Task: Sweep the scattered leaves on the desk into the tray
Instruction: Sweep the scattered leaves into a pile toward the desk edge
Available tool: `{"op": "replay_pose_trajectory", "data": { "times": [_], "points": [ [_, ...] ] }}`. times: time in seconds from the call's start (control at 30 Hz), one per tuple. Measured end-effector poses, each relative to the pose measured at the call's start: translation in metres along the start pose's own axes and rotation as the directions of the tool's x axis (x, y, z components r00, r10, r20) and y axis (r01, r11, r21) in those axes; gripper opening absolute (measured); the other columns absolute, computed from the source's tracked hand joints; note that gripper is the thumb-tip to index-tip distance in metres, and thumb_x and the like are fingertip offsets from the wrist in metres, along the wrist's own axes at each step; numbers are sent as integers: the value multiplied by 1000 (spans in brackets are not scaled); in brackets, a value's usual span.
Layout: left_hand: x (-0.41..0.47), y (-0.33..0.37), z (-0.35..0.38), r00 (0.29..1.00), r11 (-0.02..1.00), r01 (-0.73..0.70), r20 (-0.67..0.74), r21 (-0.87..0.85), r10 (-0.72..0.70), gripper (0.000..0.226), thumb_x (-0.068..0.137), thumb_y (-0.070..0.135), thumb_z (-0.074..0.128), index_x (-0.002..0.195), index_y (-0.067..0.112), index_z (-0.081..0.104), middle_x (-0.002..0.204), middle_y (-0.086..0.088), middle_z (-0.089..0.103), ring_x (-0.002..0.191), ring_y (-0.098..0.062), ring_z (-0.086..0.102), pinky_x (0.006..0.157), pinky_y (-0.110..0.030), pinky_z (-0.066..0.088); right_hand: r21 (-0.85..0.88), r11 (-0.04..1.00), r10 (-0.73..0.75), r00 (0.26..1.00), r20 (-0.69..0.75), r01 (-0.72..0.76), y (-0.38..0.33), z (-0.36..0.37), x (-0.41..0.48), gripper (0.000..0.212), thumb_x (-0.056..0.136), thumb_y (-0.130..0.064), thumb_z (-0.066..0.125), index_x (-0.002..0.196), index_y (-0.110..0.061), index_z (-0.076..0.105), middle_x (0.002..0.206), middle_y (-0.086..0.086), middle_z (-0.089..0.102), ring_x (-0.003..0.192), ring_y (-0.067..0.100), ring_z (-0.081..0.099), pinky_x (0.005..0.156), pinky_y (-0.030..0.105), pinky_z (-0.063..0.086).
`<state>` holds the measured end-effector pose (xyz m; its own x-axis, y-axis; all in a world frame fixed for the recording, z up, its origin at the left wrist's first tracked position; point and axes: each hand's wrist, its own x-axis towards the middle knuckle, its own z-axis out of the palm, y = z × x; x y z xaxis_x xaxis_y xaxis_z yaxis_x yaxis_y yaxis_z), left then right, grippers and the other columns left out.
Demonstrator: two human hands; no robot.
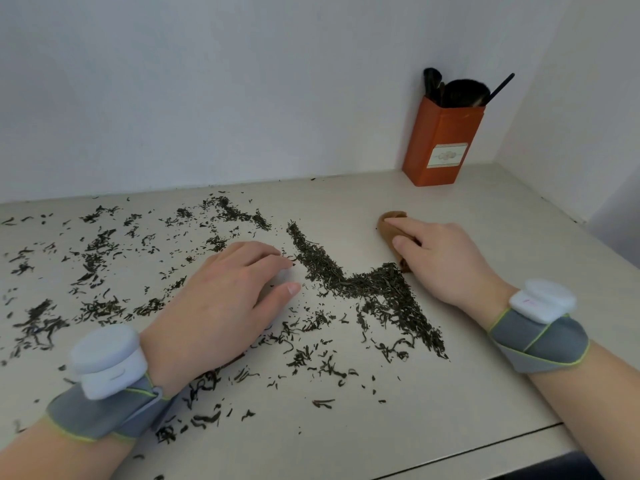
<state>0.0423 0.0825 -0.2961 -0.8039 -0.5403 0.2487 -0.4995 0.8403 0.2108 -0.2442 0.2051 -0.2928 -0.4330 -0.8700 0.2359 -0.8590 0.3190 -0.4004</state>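
My right hand (446, 261) gripped the small brown wooden tray (394, 215) beside the heaped dark leaves (374, 285); my left hand (225, 299) (open, empty) rested on the pale desk (485, 393); a hasty push risked overshooting the tray.

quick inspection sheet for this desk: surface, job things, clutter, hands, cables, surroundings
surface: pale beige desk, strewn with leaves mostly at left and centre.
job's things: dark dried tea leaves, a dense ridge at centre with loose ones spread leftward and toward the near edge; small brown wooden tray lies at the ridge's right side.
clutter: orange rectangular tin holding black brushes, back right corner.
grippers: left hand flat on the desk beside the ridge; right hand grips the tray. Grey bands with white pods on both wrists.
cables: nothing seen.
surroundings: plain white walls behind and to the right.
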Motion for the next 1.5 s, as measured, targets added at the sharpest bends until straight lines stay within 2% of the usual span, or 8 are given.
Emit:
{"op": "replay_pose_trajectory", "data": {
  "times": [0.3,0.43,0.57,0.8,1.17,1.27,1.37,1.5],
  "points": [
    [0,0,-1,1000,1000,12,7,2,-12,62,98,68,24,140,35,56,137,20,52,133,-3,41,114,-36,39,-12,981,-191,978,84,193,-65,25,-12,35,105,-34,38,132,-31,60,102,-2,73,87,24,65,81,40,55],
    [0,1,-1,1000,1000,9,6,-5,-9,58,102,65,28,141,34,56,137,19,53,133,-4,42,115,-36,38,147,981,-145,981,127,126,-69,13,-9,33,103,-33,46,132,-34,63,108,-5,75,95,18,67,89,38,54],
    [-1,-1,-2,1000,1000,9,-11,11,-9,58,102,65,28,141,33,56,137,19,53,133,-4,43,115,-35,38,205,978,-38,998,45,28,-43,-15,6,38,103,-28,53,139,-35,63,125,-13,68,111,14,62,98,29,46],
    [0,1,-2,1000,1000,10,2,1,-10,56,102,63,30,144,34,54,140,18,52,135,-5,41,117,-36,36,-118,987,114,993,36,-109,7,-9,35,42,105,-32,43,144,-31,56,137,7,66,120,35,58,99,39,47],
    [-1,0,-3,1000,1000,-2,-5,3,2,61,98,67,24,140,35,56,136,20,54,131,-5,43,113,-37,40,-35,976,-207,968,143,214,-76,32,10,35,104,-34,37,130,-28,59,103,2,72,87,27,66,83,43,55],
    [-1,0,-2,1000,1000,-16,-1,2,16,62,99,67,24,140,34,56,136,18,55,131,-6,45,112,-38,41,136,983,-144,981,130,126,-73,24,7,36,104,-32,43,135,-36,60,104,-6,74,86,16,68,83,31,53],
    [-1,-1,0,1000,1000,-27,-2,-8,27,63,99,67,24,139,32,57,135,18,55,131,-6,45,112,-38,42,284,959,-28,998,62,9,-52,6,2,40,104,-28,50,142,-35,60,124,-12,71,111,11,62,92,22,42],
    [0,-3,1,999,999,-34,8,-9,34,62,99,67,24,138,32,58,134,18,55,129,-6,45,112,-36,41,264,959,101,994,29,-105,-5,-18,-19,38,104,-24,53,139,-33,64,129,-11,69,120,14,59,94,21,38]
  ]
}}
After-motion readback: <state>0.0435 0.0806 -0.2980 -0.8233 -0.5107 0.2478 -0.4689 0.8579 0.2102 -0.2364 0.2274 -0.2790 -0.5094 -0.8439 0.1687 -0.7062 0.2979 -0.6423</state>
